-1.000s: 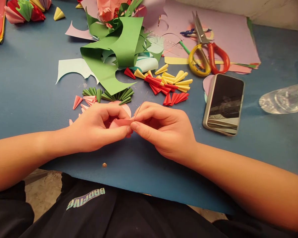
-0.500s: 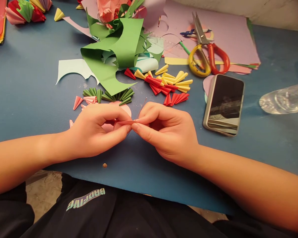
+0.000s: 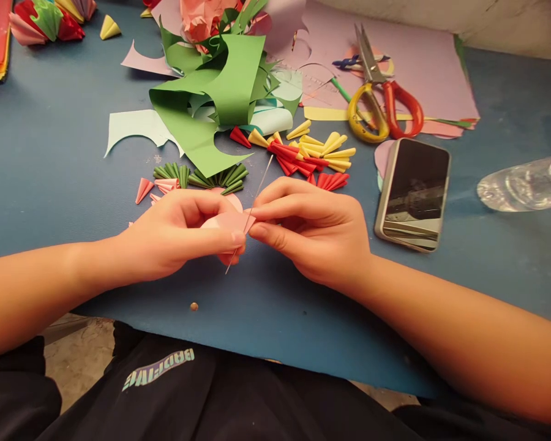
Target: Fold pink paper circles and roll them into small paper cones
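In my left hand (image 3: 183, 229), between thumb and fingers, is a pink paper piece (image 3: 229, 220) with a curved edge. A thin needle-like rod (image 3: 262, 177) slants across its right end, the lower tip sticking out below my left thumb. My right hand (image 3: 307, 223) pinches the paper's right corner beside the rod; whether it also grips the rod is hard to see. Beyond my hands lie green paper cones (image 3: 220, 177), a few pink cones (image 3: 144, 190), red cones (image 3: 333, 181) and yellow cones (image 3: 333, 144).
Green paper scraps (image 3: 232, 79) and a white scrap (image 3: 133, 128) lie behind the cones. Scissors (image 3: 371, 79) rest on lilac sheets (image 3: 422, 61). A phone (image 3: 413, 193) and a clear bottle (image 3: 528, 184) are to the right. The blue table's (image 3: 275, 331) front edge is near my lap.
The pink paper has tipped so its flat face shows. The rod now shows at greater length across it. My right fingers have shifted slightly up. A lilac scrap at the back has moved.
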Available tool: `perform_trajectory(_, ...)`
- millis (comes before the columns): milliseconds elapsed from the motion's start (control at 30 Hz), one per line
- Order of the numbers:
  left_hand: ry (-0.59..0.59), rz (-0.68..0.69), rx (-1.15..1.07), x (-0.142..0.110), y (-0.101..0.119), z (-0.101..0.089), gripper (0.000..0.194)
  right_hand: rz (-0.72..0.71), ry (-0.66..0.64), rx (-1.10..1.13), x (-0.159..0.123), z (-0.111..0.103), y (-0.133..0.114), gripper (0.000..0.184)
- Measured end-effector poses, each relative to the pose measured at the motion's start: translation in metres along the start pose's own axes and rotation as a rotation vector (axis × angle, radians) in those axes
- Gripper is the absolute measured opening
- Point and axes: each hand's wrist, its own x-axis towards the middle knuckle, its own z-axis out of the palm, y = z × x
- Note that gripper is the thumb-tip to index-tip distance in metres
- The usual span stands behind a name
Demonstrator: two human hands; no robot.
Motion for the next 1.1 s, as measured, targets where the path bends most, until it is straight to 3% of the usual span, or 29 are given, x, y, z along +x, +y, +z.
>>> perform_trajectory(167,-0.089,-0.079,-0.141,0.002,-0.002,-0.003,0.020,-0.021,-0.046,-0.012,0.000,0.000,0.001,0.017)
perform_trajectory(600,-0.069,-0.164,-0.020,0.002,0.002,-0.001,0.020,0.220,-0.016,0.177,-0.008,0.012,-0.011,0.010)
perform_trajectory(700,-0.055,-0.124,0.018,0.001,0.002,0.001,0.020,0.238,0.004,0.168,-0.009,0.013,-0.012,0.010)
perform_trajectory(900,0.065,0.084,0.270,0.002,-0.002,0.006,0.019,0.298,0.103,0.121,-0.010,0.014,-0.014,0.012)
perform_trajectory(1100,0.107,0.172,0.431,0.001,-0.004,0.007,0.019,0.326,0.128,0.136,-0.010,0.017,-0.014,0.007)
